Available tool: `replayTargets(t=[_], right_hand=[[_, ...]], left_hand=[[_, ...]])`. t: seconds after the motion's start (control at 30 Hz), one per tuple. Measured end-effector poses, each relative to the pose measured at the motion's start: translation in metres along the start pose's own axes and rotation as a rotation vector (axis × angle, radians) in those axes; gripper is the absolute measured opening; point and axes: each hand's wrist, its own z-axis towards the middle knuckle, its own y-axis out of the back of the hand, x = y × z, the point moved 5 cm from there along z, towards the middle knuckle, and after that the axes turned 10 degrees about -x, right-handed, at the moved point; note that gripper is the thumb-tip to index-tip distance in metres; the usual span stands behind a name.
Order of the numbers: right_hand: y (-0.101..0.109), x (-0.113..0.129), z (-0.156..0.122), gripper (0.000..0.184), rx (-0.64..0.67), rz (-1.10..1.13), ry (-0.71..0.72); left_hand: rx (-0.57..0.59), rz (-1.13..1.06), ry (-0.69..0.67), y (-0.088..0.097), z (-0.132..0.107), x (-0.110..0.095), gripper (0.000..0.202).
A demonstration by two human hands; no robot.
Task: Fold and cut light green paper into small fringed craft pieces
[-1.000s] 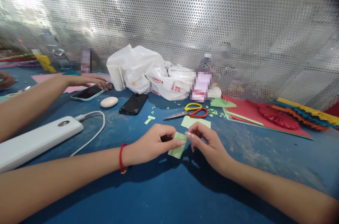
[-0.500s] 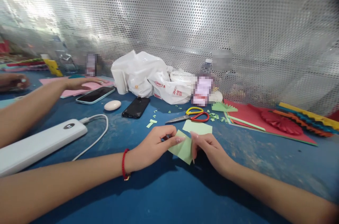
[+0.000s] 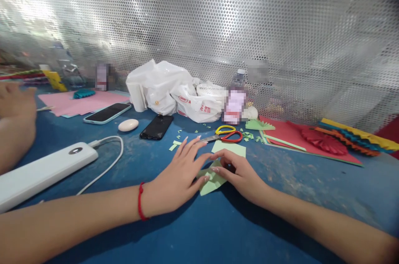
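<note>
A small light green paper piece lies on the blue table between my hands. My left hand rests on its left side with fingers spread and stretched flat. My right hand presses the paper's right side, its fingertips curled down onto a fold. Another light green paper sheet lies just behind my hands.
Scissors with yellow and red handles lie behind the paper among green scraps. A black phone, a second phone, a white power bank with cable, white plastic bags and coloured paper fans surround the spot. Another person's arm is at far left.
The green paper went from held up between pinching fingers to flat on the table. My left hand opened and flattened onto it. The other person's arm drew back to the left.
</note>
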Motion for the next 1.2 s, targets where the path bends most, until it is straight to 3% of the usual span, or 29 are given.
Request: replayTargets(t=[0.23,0.37,0.53,0.8,1.2], right_hand=[[0.001,0.001,0.002,0.019,0.011,-0.27,0.053],[0.0,-0.004,0.002,0.024,-0.015,-0.337,0.036],[-0.002,-0.003,0.001,0.027,0.012,-0.466,0.071],[-0.005,0.001,0.0,0.031,0.03,-0.612,0.114],[-0.011,0.002,-0.001,0.037,0.109,-0.75,0.171]], left_hand=[[-0.142,0.165,-0.09,0.011,0.002,-0.013,0.034],[-0.036,0.223,-0.121,0.008,0.002,-0.018,0.017],[0.036,0.194,-0.165,0.004,-0.007,-0.031,0.031],[0.2,0.103,-0.194,0.004,-0.024,-0.038,0.069],[0.212,0.065,-0.165,0.0,-0.023,-0.039,0.076]])
